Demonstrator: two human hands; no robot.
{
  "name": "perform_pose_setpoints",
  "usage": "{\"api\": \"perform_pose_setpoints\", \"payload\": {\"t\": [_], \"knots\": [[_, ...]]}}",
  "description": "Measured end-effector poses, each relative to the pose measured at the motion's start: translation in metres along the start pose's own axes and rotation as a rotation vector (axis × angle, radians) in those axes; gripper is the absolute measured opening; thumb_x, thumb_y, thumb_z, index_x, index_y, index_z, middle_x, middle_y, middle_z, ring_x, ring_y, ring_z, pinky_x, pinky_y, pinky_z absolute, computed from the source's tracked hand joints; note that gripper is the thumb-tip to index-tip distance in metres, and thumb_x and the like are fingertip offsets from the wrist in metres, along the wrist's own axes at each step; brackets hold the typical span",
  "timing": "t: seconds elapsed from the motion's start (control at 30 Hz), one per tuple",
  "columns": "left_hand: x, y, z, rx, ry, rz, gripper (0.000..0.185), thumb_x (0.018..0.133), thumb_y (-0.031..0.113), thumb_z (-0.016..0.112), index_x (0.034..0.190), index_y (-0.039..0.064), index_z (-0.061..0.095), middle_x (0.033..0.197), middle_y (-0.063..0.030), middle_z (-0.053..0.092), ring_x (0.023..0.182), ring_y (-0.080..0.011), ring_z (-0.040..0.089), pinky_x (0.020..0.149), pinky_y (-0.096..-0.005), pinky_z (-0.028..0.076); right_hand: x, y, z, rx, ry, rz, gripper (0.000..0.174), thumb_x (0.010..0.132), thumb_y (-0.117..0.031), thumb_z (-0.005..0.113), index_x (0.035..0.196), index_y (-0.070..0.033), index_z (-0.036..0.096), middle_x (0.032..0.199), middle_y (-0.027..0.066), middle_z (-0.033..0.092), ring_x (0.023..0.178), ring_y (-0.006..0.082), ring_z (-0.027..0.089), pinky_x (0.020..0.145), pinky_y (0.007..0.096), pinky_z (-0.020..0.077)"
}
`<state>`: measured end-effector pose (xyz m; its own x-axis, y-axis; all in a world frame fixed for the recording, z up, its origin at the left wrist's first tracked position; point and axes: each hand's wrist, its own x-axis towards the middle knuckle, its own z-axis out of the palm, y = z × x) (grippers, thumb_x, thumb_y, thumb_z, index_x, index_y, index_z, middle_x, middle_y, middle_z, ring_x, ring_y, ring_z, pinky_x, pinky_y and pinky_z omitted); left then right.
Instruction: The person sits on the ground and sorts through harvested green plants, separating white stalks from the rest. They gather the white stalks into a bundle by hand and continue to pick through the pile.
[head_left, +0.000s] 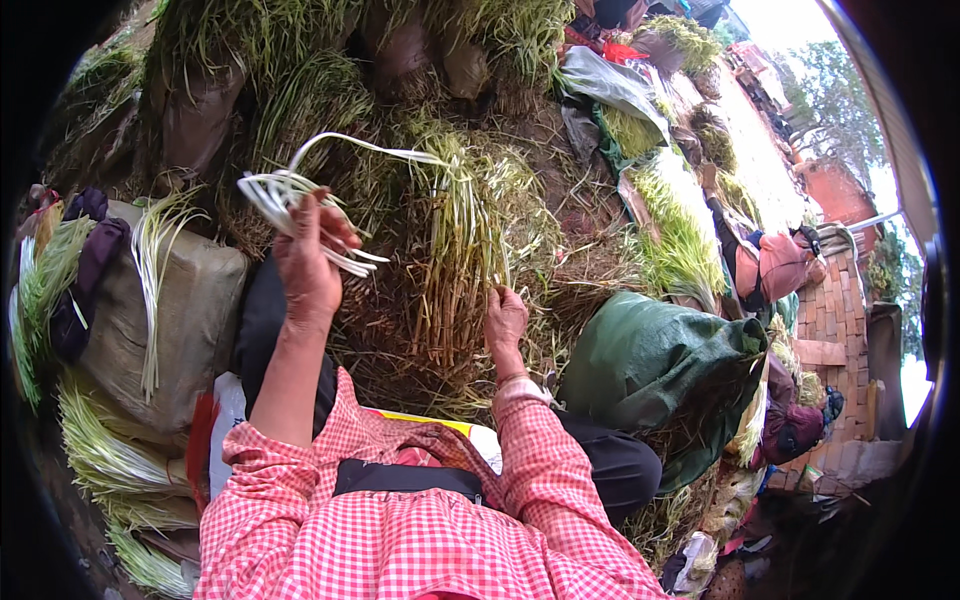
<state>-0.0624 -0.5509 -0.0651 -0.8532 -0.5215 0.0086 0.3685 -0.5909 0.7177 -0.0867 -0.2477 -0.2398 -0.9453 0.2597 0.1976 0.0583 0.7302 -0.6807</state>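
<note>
My left hand (311, 262) is raised at the left, closed round a bunch of pale, thin plant stalks (274, 196) that look looped over. A single pale stalk arches from that bunch to the right, towards a heap of yellowish stalks (457, 255) with brown lower ends. Beside the right edge of this heap, my right hand (506, 315) has its thumb and fingers pinched together on a thin stalk. Dry stalks and leaves lie around and beneath the heap, in front of my lap.
A tan covered block (202, 300) at the left bears more pale stalks, with bundles below it. A green cloth sack (645, 367) bulges near my right knee. Large bundles of greens (315, 97) line the far side. Other people (780, 262) sit at the right beside a brick surface.
</note>
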Motion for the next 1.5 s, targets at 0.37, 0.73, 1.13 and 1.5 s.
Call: {"api": "perform_pose_setpoints", "payload": {"t": [0.37,0.73,1.13,1.5], "knots": [[-0.001,-0.016,-0.015,-0.377,-0.163,-0.512,0.04,0.103,0.037,0.044,0.122,0.006,0.058,0.053,0.0072,0.022,0.042,-0.005,0.017,0.041,-0.0224,0.016,-0.021,-0.017,-0.04,0.949,-0.285,0.632,0.027,0.097,-0.03,0.059,0.099,-0.003,0.059,0.07,0.0007,0.058,0.057,0.0102,0.053,0.053,0.0264,0.0459],[-0.008,-0.027,-0.012,-0.347,-0.056,-0.537,0.041,0.102,0.043,0.044,0.114,0.008,0.062,0.055,0.0059,0.033,0.043,-0.0059,0.024,0.041,-0.0229,0.019,-0.05,-0.1,-0.108,0.541,-0.21,0.157,0.027,0.1,-0.026,0.056,0.105,-0.002,0.065,0.059,-0.0042,0.05,0.051,0.004,0.045,0.049,0.0201,0.0367],[-0.056,-0.068,-0.014,0.18,-0.053,-0.753,0.013,0.088,0.019,0.072,0.095,0.008,0.067,0.075,-0.0032,0.066,0.047,-0.0031,0.049,0.037,-0.0164,0.029,-0.115,-0.094,-0.074,0.673,-0.427,0.248,0.017,0.096,-0.015,0.063,0.106,-0.002,0.066,0.071,-0.0073,0.054,0.058,0.0012,0.046,0.051,0.0186,0.037],[-0.075,-0.093,-0.02,0.378,-0.169,-0.863,0.017,0.085,0.02,0.075,0.089,0.007,0.065,0.069,0.0018,0.062,0.046,-0.0022,0.046,0.038,-0.018,0.032,-0.126,-0.084,-0.062,0.596,-0.444,0.137,0.017,0.094,-0.011,0.063,0.108,-0.001,0.066,0.073,-0.0073,0.056,0.061,0.0009,0.047,0.053,0.0182,0.0392]]}}
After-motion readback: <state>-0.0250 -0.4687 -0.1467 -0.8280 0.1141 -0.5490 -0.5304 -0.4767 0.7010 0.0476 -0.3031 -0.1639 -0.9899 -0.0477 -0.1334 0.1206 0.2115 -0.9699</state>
